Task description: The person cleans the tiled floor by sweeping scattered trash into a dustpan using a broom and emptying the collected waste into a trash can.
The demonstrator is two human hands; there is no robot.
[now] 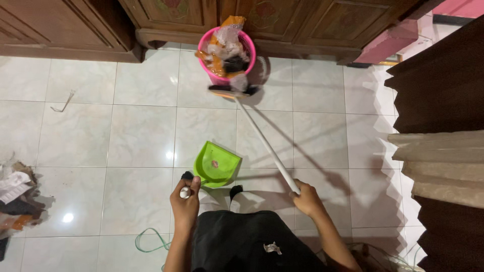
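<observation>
Head view, looking down at a tiled floor [141, 136]. The left hand [185, 201] was closed around the white handle of a green dustpan [218, 165], whose pan rested on the tiles just in front of the person's feet and held a small scrap. The right hand [306, 198] was wrapped fully round the near end of a white broom handle [264, 143]. The broom head [234, 90] lay at the foot of the pink waste basket [227, 55], touching or nearly touching its base; the basket, heaped with wrappers, stood against a wooden cabinet [302, 25]. The dustpan sat well short of the basket, on the person's side of it. A pile of litter [15, 196] lay far to the left of the basket, and a bent wire-like scrap [63, 102] nearer to it. Judged from this arrangement, sweeping beside the basket was in hand; drawing the broom head back toward the dustpan would call for a steady pull with the pan held flat.
</observation>
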